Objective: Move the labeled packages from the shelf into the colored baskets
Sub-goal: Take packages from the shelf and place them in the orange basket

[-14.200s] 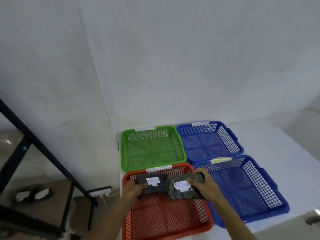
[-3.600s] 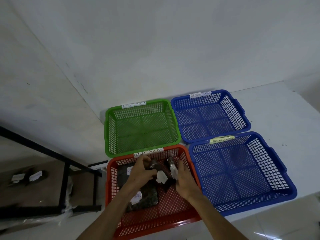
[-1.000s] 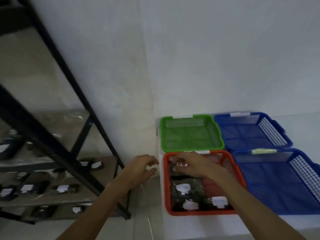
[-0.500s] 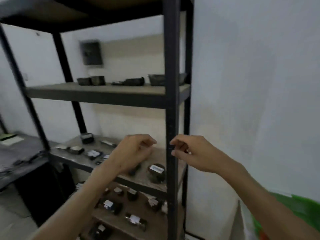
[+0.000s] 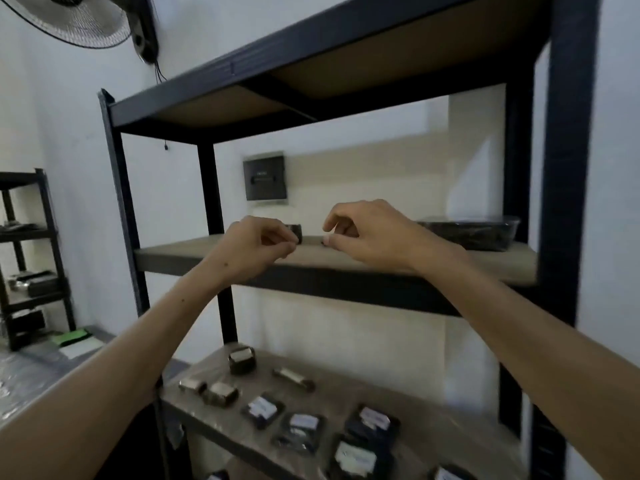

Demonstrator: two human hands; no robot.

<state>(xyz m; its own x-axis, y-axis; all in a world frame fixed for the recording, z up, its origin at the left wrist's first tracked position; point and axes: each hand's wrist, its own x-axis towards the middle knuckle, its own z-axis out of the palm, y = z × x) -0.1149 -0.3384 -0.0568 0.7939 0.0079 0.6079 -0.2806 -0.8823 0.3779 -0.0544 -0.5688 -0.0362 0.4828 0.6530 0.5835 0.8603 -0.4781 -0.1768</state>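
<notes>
Both hands are raised in front of the middle board of a black metal shelf, and everything here is placed against that board. The left hand hovers at its front edge with the fingers loosely curled and the thumb near the fingertips; it holds nothing that can be seen. The right hand is just beside it, fingers also curled, thumb tip low near the board; whether it pinches anything cannot be told. Between the two hands, farther back on the board, a small dark package peeks out, its label hidden. Toward the board's right end lies a larger dark bag. On the board below are many small dark packages with white labels, among them one standing near the back; the writing on all of them is too blurred to read. On the wall behind the middle board hangs a dark panel box, its lettering illegible. Above and to the left a wall fan is mounted, and far left stands a second black rack.
</notes>
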